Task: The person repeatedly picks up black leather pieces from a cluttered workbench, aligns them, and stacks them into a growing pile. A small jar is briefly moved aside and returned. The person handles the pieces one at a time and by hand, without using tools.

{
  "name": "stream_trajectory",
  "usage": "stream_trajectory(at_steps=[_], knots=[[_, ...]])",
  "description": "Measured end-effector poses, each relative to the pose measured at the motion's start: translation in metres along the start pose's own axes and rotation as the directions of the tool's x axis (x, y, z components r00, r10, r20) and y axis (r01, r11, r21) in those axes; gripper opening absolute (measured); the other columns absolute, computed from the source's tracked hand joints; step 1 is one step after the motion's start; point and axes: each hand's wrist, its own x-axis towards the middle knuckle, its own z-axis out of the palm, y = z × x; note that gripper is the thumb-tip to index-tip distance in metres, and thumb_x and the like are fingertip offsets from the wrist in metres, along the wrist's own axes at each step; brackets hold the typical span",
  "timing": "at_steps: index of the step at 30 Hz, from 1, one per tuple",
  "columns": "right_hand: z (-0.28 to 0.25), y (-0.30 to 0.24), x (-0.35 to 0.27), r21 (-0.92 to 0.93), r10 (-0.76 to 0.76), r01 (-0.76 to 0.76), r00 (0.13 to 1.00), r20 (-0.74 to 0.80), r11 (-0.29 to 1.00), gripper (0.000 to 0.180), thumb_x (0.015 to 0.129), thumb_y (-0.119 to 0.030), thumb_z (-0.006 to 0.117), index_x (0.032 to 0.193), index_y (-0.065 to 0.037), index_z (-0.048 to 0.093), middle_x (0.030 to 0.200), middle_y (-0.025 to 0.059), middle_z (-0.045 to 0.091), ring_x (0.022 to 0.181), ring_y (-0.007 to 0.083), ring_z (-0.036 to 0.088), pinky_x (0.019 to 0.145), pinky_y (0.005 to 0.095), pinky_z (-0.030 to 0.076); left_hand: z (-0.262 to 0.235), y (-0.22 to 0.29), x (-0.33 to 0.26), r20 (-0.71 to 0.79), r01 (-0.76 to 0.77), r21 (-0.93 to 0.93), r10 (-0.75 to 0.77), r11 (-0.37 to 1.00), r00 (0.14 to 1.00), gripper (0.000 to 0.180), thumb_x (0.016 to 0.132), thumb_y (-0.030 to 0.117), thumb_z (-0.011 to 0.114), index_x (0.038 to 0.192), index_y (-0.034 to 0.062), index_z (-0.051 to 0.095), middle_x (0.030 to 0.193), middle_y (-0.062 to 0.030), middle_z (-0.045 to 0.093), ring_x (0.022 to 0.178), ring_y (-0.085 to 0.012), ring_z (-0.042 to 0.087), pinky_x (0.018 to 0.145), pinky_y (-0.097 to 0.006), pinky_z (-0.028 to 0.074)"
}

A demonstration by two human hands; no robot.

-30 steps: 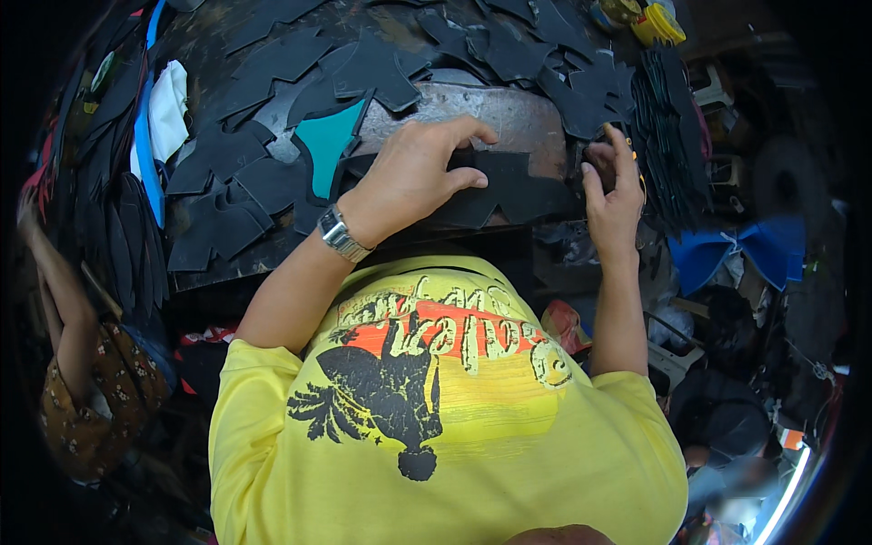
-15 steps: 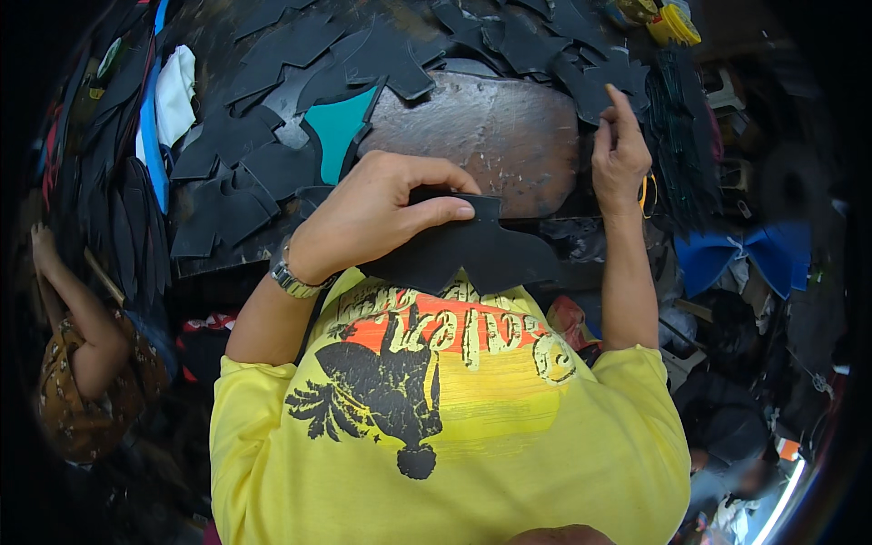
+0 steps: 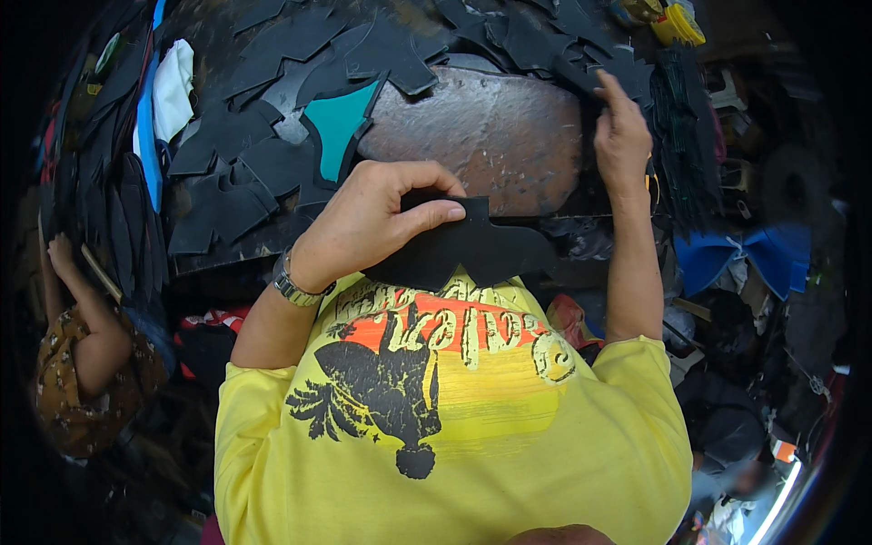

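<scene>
A black cut sheet piece (image 3: pixel 481 245), with a notched lower edge and a squared tab, hangs at the near edge of the work table in front of my shirt. My left hand (image 3: pixel 386 204) pinches it near the tab, thumb on the near face. The other fingers are behind the piece, partly hidden. My right hand (image 3: pixel 624 136) is raised over the table's right side, beside the smooth brown slab (image 3: pixel 472 127). Its fingers stretch toward the black cut pieces (image 3: pixel 586 64) at the far right. Nothing shows in that hand.
More black cut pieces (image 3: pixel 227 195) lie overlapping on the left and far table. A teal piece with black edging (image 3: pixel 338 127) rests against the slab's left. A yellow container (image 3: pixel 677 24) stands far right; blue pieces (image 3: pixel 745 259) lie below. Another person's arm (image 3: pixel 86 291) shows at left.
My right hand has tilted, its raised fingers moving slightly left toward the far black pieces. My left hand and its black piece have shifted a little left. At left, the other person's hand has lowered.
</scene>
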Motion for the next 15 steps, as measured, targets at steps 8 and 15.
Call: stream_trajectory(at_steps=[8,15], knots=[[-0.014,-0.047,-0.034,0.284,-0.392,0.385,0.919,-0.033,0.878,0.063,0.079,0.018,0.058,0.137,-0.008,0.060,0.122,0.0070,0.073,0.127,0.0271,0.064,0.118,0.0542,0.033,-0.002,-0.004,-0.004,-0.031,0.045,-0.024,-0.045,0.999,0.998,0.016,0.093,0.013,0.075,0.100,-0.0015,0.072,0.087,-0.0021,0.073,0.077,-0.0065,0.065,0.071,-0.023,0.054],[-0.006,-0.061,-0.066,0.813,-0.024,-0.173,0.974,0.224,0.555,0.078,0.081,0.016,0.045,0.156,-0.004,0.034,0.136,0.0153,0.064,0.137,0.0277,0.055,0.123,0.0420,0.030,0.006,-0.014,-0.001,0.003,0.143,-0.047,-0.143,0.989,0.990,0.017,0.094,0.014,0.075,0.101,-0.0011,0.072,0.087,-0.0016,0.072,0.078,-0.0059,0.064,0.071,-0.022,0.053]])
